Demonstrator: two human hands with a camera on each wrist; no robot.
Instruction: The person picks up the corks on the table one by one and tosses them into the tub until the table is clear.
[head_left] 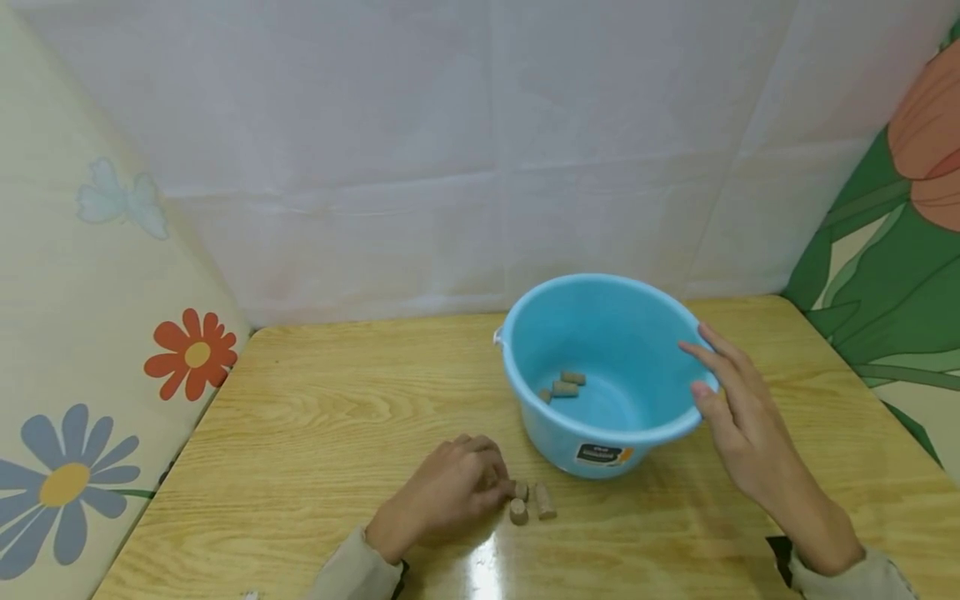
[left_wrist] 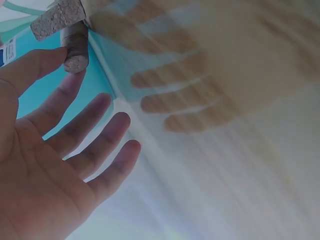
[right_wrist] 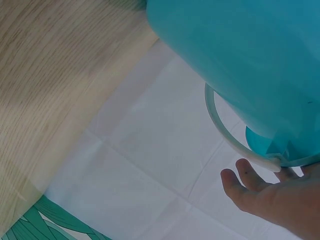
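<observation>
My left hand [head_left: 457, 482] is low over the table in front of the bucket, thumb and index finger pinching the end of a cork [left_wrist: 77, 47]; its other fingers spread loosely. A second cork [left_wrist: 58, 19] overlaps that one in the left wrist view. From the head, a short upright cork [head_left: 518, 512] and a longer cork [head_left: 544, 502] show beside the fingertips. Three more corks [head_left: 565, 389] lie inside the light blue bucket [head_left: 600, 429]. My right hand [head_left: 750, 421] rests at the bucket's right rim with fairly straight fingers, some of them reaching over it.
The bucket stands upright on a wood-grain table [head_left: 337, 400], its pale handle [right_wrist: 222, 125] hanging at the side. A white cloth [head_left: 337, 150] hangs behind the table. Flower-printed panels [head_left: 75, 333] border both sides.
</observation>
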